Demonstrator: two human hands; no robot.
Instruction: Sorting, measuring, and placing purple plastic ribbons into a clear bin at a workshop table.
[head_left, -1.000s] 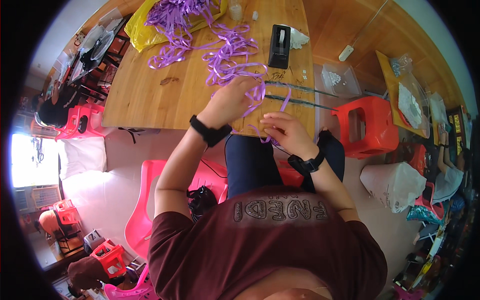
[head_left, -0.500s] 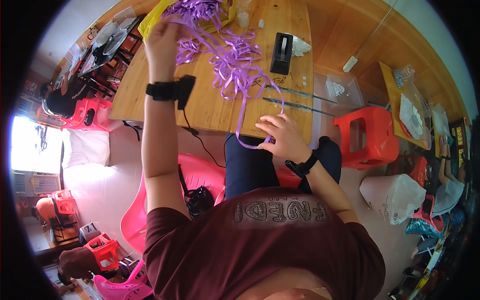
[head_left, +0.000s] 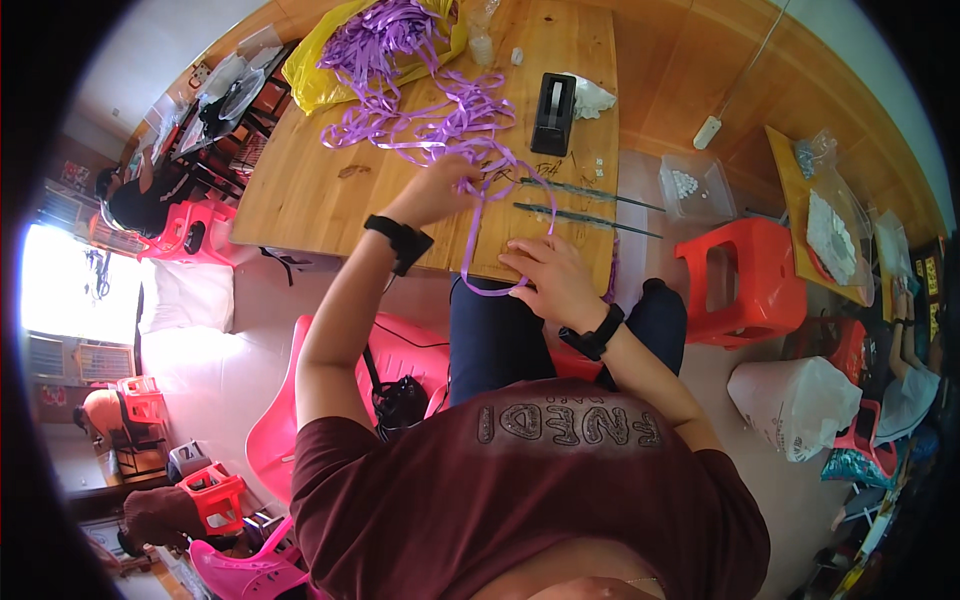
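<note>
A length of purple ribbon (head_left: 470,250) loops from the wooden table (head_left: 320,190) down over its near edge. My left hand (head_left: 432,190) rests on the table and pinches the ribbon near its upper part. My right hand (head_left: 552,278) holds the ribbon's lower loop at the table's edge. Both wrists wear black bands. More purple ribbon (head_left: 420,125) lies tangled further back, spilling from a yellow bag (head_left: 315,80). Two thin dark rods (head_left: 580,200) lie on the table to the right of my hands.
A black tape dispenser (head_left: 553,112) and crumpled white paper (head_left: 590,95) stand at the table's back. An orange stool (head_left: 745,280) is at my right, a pink chair (head_left: 300,400) at my left. A white bag (head_left: 795,405) lies on the floor. Another person (head_left: 135,200) sits far left.
My left hand came down from the ribbon pile at the back of the table to a spot just ahead of my right hand, drawing ribbon with it. My right hand stayed at the edge.
</note>
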